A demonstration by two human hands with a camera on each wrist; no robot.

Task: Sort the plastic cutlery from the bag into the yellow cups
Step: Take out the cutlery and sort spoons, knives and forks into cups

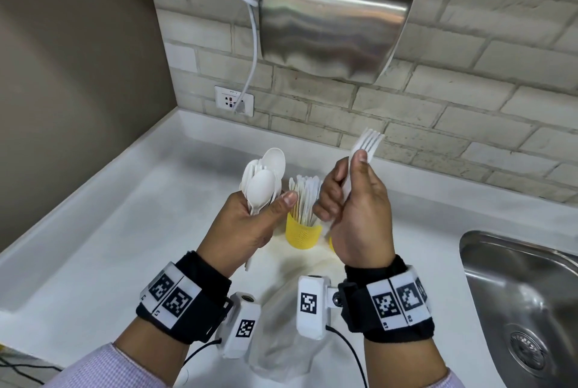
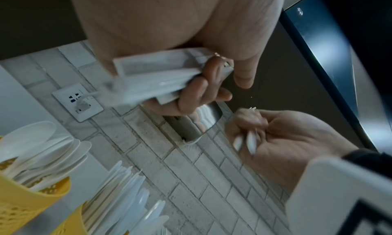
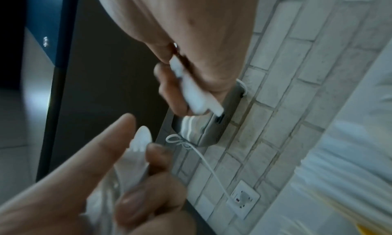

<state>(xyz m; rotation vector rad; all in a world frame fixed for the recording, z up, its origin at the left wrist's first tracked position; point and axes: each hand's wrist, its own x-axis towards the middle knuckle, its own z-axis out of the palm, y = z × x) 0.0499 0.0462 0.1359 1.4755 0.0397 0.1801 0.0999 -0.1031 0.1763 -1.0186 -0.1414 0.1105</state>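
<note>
Two hands are full: the left hand (image 1: 247, 225) grips a bunch of spoons (image 1: 264, 181) by the handles, the right hand (image 1: 356, 215) pinches forks (image 1: 367, 142) the same way, both above the counter (image 1: 125, 231). Light, stiff and slick, they would likely fan apart unless held low on the handles. Knives fill the middle cup (image 1: 301, 236); the bag (image 1: 281, 340) lies nearer.

head: above, looking down at counter (image 1: 125, 231) | wrists: close, looking upward along palms | shared: dryer (image 1: 334, 21)
</note>
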